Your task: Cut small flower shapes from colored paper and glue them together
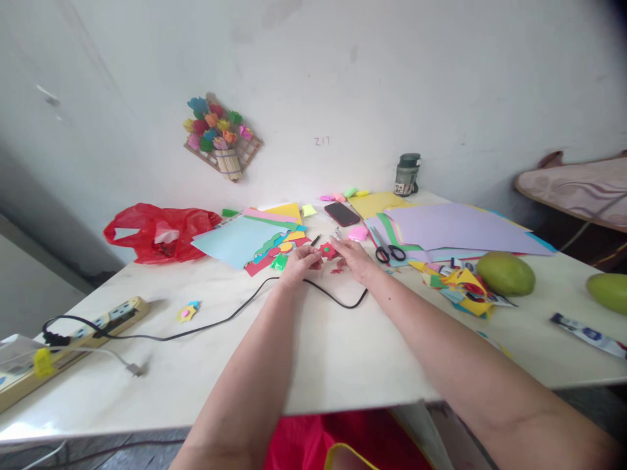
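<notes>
A small red paper flower [327, 250] with a green centre is held up over the middle of the table. My left hand [302, 264] is closed, its fingertips pinching the flower's left side. On the other side my right hand [353, 257] is also closed, thumb and fingers on the flower's right edge. Red paper scraps [337, 266] lie just beneath. A lump of green clay [279, 262] sits left of my left hand, and pink clay [358, 233] is behind my right hand. Scissors with black handles [390, 253] lie to the right.
A black cable [235, 314] crosses the table from a power strip [117, 316]. Paper sheets [455, 225] and scraps [467, 290] lie right, near a green mango [505, 273] and a glue tube [588, 334]. Behind are a phone [341, 214], a bottle [407, 175] and a red bag [142, 228].
</notes>
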Demonstrator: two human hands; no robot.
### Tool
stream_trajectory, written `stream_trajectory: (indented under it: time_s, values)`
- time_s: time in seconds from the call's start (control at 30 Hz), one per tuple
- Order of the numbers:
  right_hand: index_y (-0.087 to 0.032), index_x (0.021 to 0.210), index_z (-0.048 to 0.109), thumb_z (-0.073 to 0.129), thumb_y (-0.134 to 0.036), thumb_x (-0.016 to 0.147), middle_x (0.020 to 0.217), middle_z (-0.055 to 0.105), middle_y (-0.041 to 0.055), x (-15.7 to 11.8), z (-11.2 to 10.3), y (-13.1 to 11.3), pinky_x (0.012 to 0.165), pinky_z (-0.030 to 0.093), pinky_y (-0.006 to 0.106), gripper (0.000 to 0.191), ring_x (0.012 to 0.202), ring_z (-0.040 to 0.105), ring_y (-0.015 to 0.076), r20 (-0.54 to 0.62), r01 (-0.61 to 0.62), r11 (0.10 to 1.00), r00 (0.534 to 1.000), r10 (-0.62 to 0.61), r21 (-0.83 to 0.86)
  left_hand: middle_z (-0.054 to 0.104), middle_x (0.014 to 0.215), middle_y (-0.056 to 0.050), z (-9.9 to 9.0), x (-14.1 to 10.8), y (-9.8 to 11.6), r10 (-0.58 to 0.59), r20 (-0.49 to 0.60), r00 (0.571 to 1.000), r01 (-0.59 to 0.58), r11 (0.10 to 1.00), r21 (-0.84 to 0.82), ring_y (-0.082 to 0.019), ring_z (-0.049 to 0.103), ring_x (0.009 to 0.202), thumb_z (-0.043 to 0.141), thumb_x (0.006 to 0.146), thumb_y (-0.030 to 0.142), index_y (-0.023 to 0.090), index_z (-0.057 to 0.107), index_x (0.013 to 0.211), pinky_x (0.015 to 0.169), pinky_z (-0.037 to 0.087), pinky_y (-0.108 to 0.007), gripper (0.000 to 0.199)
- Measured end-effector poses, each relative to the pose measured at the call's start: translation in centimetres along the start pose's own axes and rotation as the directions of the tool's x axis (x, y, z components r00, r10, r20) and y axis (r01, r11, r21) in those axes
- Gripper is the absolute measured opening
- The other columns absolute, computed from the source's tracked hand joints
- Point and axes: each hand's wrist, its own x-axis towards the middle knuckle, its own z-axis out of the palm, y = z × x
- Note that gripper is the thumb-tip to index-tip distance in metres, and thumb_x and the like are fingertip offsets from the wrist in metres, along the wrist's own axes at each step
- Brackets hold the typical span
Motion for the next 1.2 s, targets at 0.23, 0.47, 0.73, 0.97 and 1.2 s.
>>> stream_trajectory:
  time_s: [0.23, 0.47, 0.73, 0.97, 1.2]
  values:
    - [-0.016, 0.068, 0.067, 0.074, -0.046, 0.064, 0.066, 0.065, 0.0045, 0.5, -0.5, 0.7, 0.043, 0.039, 0.020, 0.031, 0.058, 0.056, 0.0122, -0.009, 0.031, 0.999, 0.999, -0.031, -0.044, 0.061, 0.058, -0.002, -0.1, -0.1, 0.2, -0.012, -0.040, 0.999, 0.013, 1.000, 0.024, -0.010, 0.054, 0.053, 0.075, 0.061, 0.041, 0.015, 0.060, 0.066, 0.058, 0.047, -0.025, 0.031]
    - [-0.014, 0.070, 0.068, 0.072, -0.049, 0.065, 0.070, 0.067, 0.0051, -0.6, 0.2, -0.2, 0.042, 0.043, 0.020, 0.036, 0.050, 0.049, 0.0079, 0.066, -0.011, 0.993, 0.998, 0.019, -0.119, 0.063, 0.062, -0.002, -0.7, -0.7, 2.0, -0.052, -0.099, 0.994, 0.065, 0.989, 0.133, -0.009, 0.057, 0.054, 0.074, 0.065, 0.035, 0.014, 0.060, 0.067, 0.058, 0.049, -0.022, 0.025]
    - [-0.015, 0.071, 0.069, 0.068, -0.043, 0.069, 0.083, 0.070, 0.0092, -0.5, 0.2, 0.4, 0.045, 0.043, 0.018, 0.028, 0.065, 0.054, 0.0114, 0.054, 0.011, 0.977, 0.999, 0.001, -0.213, 0.056, 0.053, 0.001, -4.6, -2.6, 5.2, -0.163, -0.214, 0.963, 0.243, 0.867, 0.435, -0.007, 0.052, 0.049, 0.066, 0.075, 0.021, 0.015, 0.056, 0.060, 0.050, 0.046, -0.018, 0.019]
    - [-0.014, 0.067, 0.067, 0.069, -0.043, 0.067, 0.080, 0.070, 0.0099, -0.6, 0.6, 0.9, 0.045, 0.040, 0.018, 0.030, 0.061, 0.055, 0.0105, 0.036, 0.008, 0.965, 0.999, 0.002, -0.261, 0.060, 0.058, -0.001, -14.1, -7.5, 5.9, -0.186, -0.482, 0.856, 0.494, 0.567, 0.659, -0.010, 0.054, 0.051, 0.059, 0.077, 0.021, 0.016, 0.058, 0.064, 0.049, 0.044, -0.021, 0.015]
    - [-0.014, 0.065, 0.068, 0.071, -0.051, 0.063, 0.075, 0.070, 0.0097, -0.6, 0.6, 1.1, 0.047, 0.041, 0.020, 0.037, 0.059, 0.055, 0.0109, 0.015, 0.004, 0.947, 1.000, 0.001, -0.321, 0.054, 0.046, -0.002, -20.9, -9.3, 5.8, -0.070, -0.633, 0.771, 0.606, 0.383, 0.697, -0.021, 0.062, 0.064, 0.066, 0.062, 0.006, 0.014, 0.059, 0.050, 0.069, 0.050, -0.033, 0.016]
